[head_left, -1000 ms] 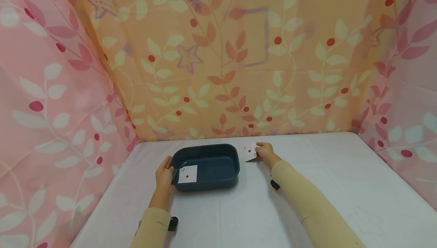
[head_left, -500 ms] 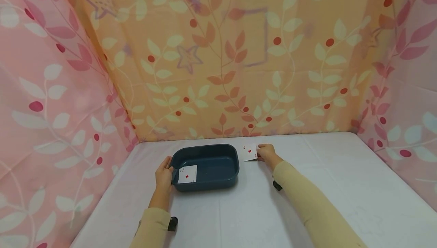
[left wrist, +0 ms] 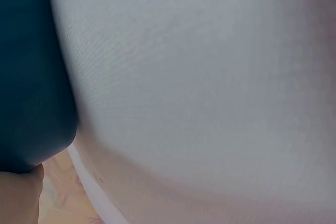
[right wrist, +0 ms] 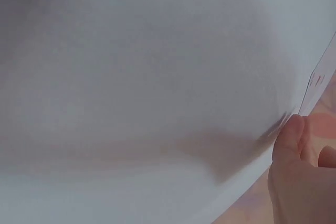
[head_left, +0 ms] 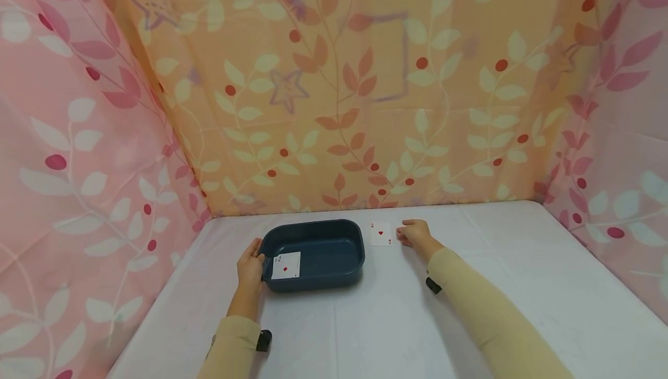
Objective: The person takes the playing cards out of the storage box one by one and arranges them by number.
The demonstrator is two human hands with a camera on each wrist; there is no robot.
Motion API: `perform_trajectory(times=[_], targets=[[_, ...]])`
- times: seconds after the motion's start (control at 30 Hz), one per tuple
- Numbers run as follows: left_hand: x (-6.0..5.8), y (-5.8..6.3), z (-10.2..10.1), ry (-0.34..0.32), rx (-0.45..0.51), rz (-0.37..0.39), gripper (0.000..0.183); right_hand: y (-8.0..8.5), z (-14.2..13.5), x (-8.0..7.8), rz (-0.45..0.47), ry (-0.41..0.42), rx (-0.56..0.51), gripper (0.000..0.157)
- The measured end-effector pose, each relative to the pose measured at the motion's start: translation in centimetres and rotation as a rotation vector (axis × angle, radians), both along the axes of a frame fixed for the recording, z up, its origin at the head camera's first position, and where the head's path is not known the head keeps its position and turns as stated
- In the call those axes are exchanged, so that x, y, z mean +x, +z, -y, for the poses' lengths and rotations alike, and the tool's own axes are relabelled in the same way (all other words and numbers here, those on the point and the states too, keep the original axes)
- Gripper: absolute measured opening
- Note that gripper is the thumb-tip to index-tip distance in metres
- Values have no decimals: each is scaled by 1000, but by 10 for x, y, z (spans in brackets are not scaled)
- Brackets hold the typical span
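Note:
My left hand point(head_left: 251, 269) grips the left end of a dark blue plastic basin point(head_left: 336, 279). In the left wrist view the basin point(left wrist: 31, 66) fills the left edge, and only a little of the hand point(left wrist: 18, 198) shows below it. Inside the basin, at its left, lies a playing card point(head_left: 286, 266) with one red diamond. To the right of the basin an ace of hearts playing card point(head_left: 381, 233) lies face up on the table. Just right of that card is my right hand point(head_left: 416, 233), its fingers loosely bent, a small gap between. The right wrist view shows its fingertips close by the card's edge point(right wrist: 315, 85).
A white cloth covers the table point(head_left: 339, 332). Behind it hangs an orange leaf-patterned curtain point(head_left: 334, 153), with a pink curtain point(head_left: 104, 193) at the left and another pink curtain point(head_left: 626, 193) at the right.
My right hand has let go of the ace of hearts and drawn back to the right. The card, tilted before, now lies flat. The left hand and basin have stayed almost still.

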State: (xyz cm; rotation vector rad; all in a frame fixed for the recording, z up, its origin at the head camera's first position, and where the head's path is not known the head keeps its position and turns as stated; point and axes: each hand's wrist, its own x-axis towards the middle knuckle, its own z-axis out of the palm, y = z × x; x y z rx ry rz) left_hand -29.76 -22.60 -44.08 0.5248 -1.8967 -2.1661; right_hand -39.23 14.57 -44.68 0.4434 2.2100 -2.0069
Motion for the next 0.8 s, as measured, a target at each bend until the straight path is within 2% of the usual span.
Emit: perform_trajectory(times=[0.2, 0.57, 0.8], targets=[[1, 0, 0, 6, 6, 7, 55, 1, -5, 2, -14, 15, -44, 48], [-2, -2, 1, 9, 11, 15, 55, 19, -3, 19, -67, 93, -13, 49], [-2, -3, 1, 8, 23, 5, 54, 25, 1, 26, -96, 142, -40, 50]])
